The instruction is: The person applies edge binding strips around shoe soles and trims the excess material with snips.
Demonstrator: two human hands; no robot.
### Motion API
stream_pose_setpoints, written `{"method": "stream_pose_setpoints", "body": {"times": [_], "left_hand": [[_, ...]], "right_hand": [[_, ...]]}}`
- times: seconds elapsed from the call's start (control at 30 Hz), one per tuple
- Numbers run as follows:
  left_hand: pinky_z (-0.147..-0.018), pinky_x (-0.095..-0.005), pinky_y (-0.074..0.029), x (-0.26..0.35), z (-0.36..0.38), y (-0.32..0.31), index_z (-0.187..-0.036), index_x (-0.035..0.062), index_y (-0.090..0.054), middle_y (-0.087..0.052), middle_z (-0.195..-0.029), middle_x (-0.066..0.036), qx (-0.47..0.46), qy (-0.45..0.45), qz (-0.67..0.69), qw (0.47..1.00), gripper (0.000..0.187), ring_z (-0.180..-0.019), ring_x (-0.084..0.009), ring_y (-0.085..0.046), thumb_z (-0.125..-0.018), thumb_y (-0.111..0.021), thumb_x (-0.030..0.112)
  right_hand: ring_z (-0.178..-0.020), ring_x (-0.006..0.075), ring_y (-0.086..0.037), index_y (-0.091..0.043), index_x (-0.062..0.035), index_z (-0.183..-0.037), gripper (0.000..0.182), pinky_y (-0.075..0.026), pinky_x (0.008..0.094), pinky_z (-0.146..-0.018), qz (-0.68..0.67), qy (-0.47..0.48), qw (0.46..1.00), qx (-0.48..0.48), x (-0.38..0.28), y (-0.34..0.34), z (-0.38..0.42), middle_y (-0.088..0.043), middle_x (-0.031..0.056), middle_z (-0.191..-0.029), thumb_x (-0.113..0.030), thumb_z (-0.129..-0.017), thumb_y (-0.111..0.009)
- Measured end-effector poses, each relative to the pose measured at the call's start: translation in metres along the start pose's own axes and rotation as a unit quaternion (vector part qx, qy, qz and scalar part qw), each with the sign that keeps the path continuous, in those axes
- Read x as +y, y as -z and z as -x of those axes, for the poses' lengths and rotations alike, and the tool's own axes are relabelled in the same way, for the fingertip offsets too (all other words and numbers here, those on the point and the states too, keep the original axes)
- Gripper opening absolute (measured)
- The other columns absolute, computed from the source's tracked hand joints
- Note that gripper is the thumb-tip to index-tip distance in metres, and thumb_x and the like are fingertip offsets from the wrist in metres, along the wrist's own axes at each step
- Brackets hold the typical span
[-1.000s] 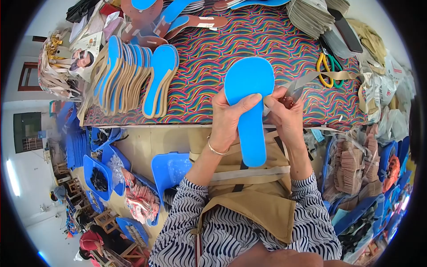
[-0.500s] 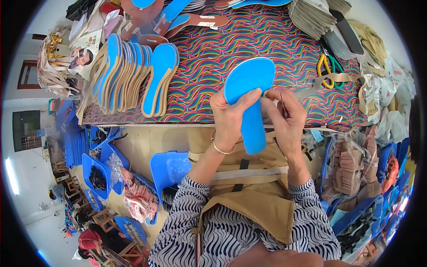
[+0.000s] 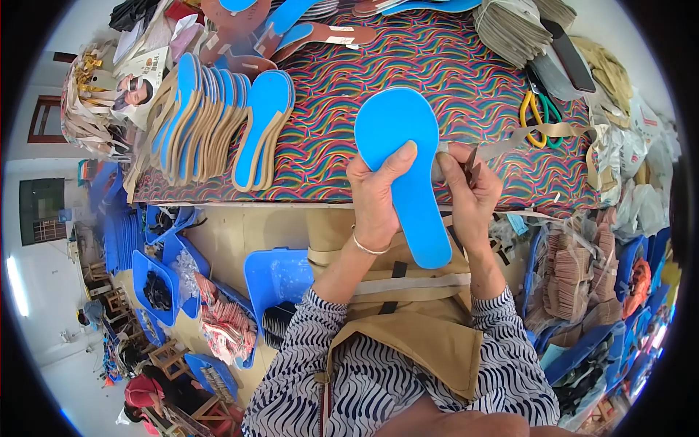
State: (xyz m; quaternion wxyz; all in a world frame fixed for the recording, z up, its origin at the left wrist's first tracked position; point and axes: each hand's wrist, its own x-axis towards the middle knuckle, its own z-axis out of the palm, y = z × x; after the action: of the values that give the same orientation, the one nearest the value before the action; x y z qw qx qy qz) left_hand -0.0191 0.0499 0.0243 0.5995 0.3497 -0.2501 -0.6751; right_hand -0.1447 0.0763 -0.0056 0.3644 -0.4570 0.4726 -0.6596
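Note:
My left hand (image 3: pixel 376 195) grips a blue insole (image 3: pixel 397 122) at its narrow middle, thumb across the face. Its wide end points away from me and its narrow end hangs over my lap. Beside the insole's right edge, my right hand (image 3: pixel 475 198) pinches a pale strip of tape (image 3: pixel 498 148) that trails right across the table. A small dark metal tool (image 3: pixel 474 166), perhaps snips, is tucked among the right fingers; its full shape is hidden. Left of the hands, a stack of blue insoles (image 3: pixel 191 124) with tan edging stands on the table.
Patterned cloth covers the table (image 3: pixel 328 95). Yellow-and-green-handled scissors (image 3: pixel 539 120) lie at the right. Grey pieces (image 3: pixel 513 33) are stacked at the back right, brown and blue soles (image 3: pixel 320 35) at the back left. Blue bins (image 3: pixel 277 269) stand below the table edge.
The blue insole has turned, its wide end swinging left and its narrow end right and toward me. My right fingers have moved slightly, still beside its edge with the tape.

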Motion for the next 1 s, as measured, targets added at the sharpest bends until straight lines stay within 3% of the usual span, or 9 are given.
{"method": "stream_pose_setpoints", "body": {"times": [0.2,0.23,0.27,0.33,0.37,0.5,0.77,0.9,1.0], "left_hand": [[-0.067,-0.0262,-0.053,0.003,-0.002,0.008,-0.1,0.0037,-0.068,-0.068,-0.092,-0.004,0.068,0.016,0.054,0.996,0.019,-0.076,-0.0111,-0.064,-0.084,-0.074,0.01],[-0.066,-0.0273,-0.055,0.012,-0.003,0.01,-0.104,0.0047,-0.065,-0.068,-0.093,-0.005,0.047,-0.016,0.021,0.999,0.022,-0.077,-0.0137,-0.065,-0.085,-0.072,0.013],[-0.065,-0.0285,-0.056,0.017,-0.002,0.01,-0.108,0.0058,-0.063,-0.067,-0.093,-0.006,0.028,-0.046,-0.012,0.998,0.025,-0.078,-0.0164,-0.066,-0.087,-0.071,0.017],[-0.066,-0.0271,-0.054,0.016,0.0,0.001,-0.101,0.0032,-0.067,-0.068,-0.092,-0.005,0.036,-0.027,0.01,0.999,0.02,-0.077,-0.0127,-0.065,-0.083,-0.074,0.01],[-0.066,-0.0271,-0.054,0.012,0.0,0.0,-0.1,0.003,-0.068,-0.069,-0.091,-0.005,0.031,-0.017,0.01,0.999,0.02,-0.076,-0.0127,-0.065,-0.082,-0.075,0.009],[-0.064,-0.0261,-0.053,0.007,0.001,-0.002,-0.094,0.0027,-0.069,-0.069,-0.087,-0.004,0.01,-0.009,0.014,1.0,0.015,-0.073,-0.011,-0.065,-0.081,-0.076,0.007],[-0.063,-0.0243,-0.051,-0.001,-0.003,0.005,-0.089,0.0029,-0.07,-0.069,-0.084,-0.003,-0.002,-0.004,-0.003,1.0,0.013,-0.071,-0.0091,-0.063,-0.08,-0.078,0.007],[-0.064,-0.0241,-0.051,-0.002,-0.005,0.009,-0.09,0.0027,-0.07,-0.07,-0.085,-0.003,-0.018,-0.048,-0.042,0.998,0.014,-0.072,-0.0086,-0.063,-0.079,-0.078,0.007],[-0.064,-0.0241,-0.051,0.002,-0.008,0.01,-0.092,0.0024,-0.07,-0.07,-0.085,-0.003,-0.03,-0.054,-0.069,0.996,0.016,-0.072,-0.0083,-0.063,-0.079,-0.078,0.007]], "right_hand": [[-0.063,0.0008,-0.043,-0.065,0.0011,-0.1,0.01,-0.033,0.0182,-0.053,0.243,0.125,0.961,0.047,0.013,0.016,-0.006,-0.058,-0.0047,-0.078,-0.005,-0.093,-0.063],[-0.061,0.0003,-0.041,-0.066,0.0005,-0.102,0.011,-0.031,0.0182,-0.051,0.123,-0.005,0.991,0.058,0.017,0.018,-0.006,-0.056,-0.0061,-0.076,-0.004,-0.092,-0.063],[-0.061,0.0003,-0.041,-0.066,0.0005,-0.102,0.011,-0.031,0.0182,-0.051,0.124,-0.006,0.991,0.057,0.017,0.019,-0.003,-0.056,-0.0061,-0.076,-0.004,-0.092,-0.063],[-0.061,-0.0006,-0.041,-0.066,0.0,-0.104,0.012,-0.03,0.0179,-0.05,-0.024,-0.02,0.999,0.016,0.004,0.01,-0.003,-0.056,-0.0061,-0.078,-0.003,-0.092,-0.063],[-0.061,-0.0008,-0.042,-0.066,0.0,-0.106,0.014,-0.029,0.0177,-0.05,-0.023,0.026,0.999,-0.003,0.001,0.005,-0.006,-0.057,-0.0052,-0.084,-0.003,-0.093,-0.063],[-0.062,-0.0006,-0.042,-0.066,0.0007,-0.107,0.015,-0.029,0.0175,-0.05,-0.03,0.015,0.999,-0.032,0.001,0.006,-0.004,-0.058,-0.0034,-0.09,-0.001,-0.092,-0.062],[-0.083,0.0071,-0.055,-0.069,0.0025,-0.108,0.021,-0.042,0.0185,-0.066,-0.016,0.017,0.999,-0.049,0.002,0.005,0.001,-0.062,0.0047,-0.101,0.004,-0.09,-0.061],[-0.077,0.0056,-0.053,-0.07,0.003,-0.107,0.02,-0.039,0.0181,-0.06,0.012,0.046,0.998,-0.051,0.006,0.008,0.002,-0.062,0.0063,-0.105,0.003,-0.089,-0.062],[-0.064,0.0043,-0.049,-0.07,0.0018,-0.104,0.017,-0.035,0.0186,-0.051,-0.117,-0.041,0.99,-0.062,0.001,0.017,-0.006,-0.064,0.0059,-0.094,0.001,-0.088,-0.063]]}}
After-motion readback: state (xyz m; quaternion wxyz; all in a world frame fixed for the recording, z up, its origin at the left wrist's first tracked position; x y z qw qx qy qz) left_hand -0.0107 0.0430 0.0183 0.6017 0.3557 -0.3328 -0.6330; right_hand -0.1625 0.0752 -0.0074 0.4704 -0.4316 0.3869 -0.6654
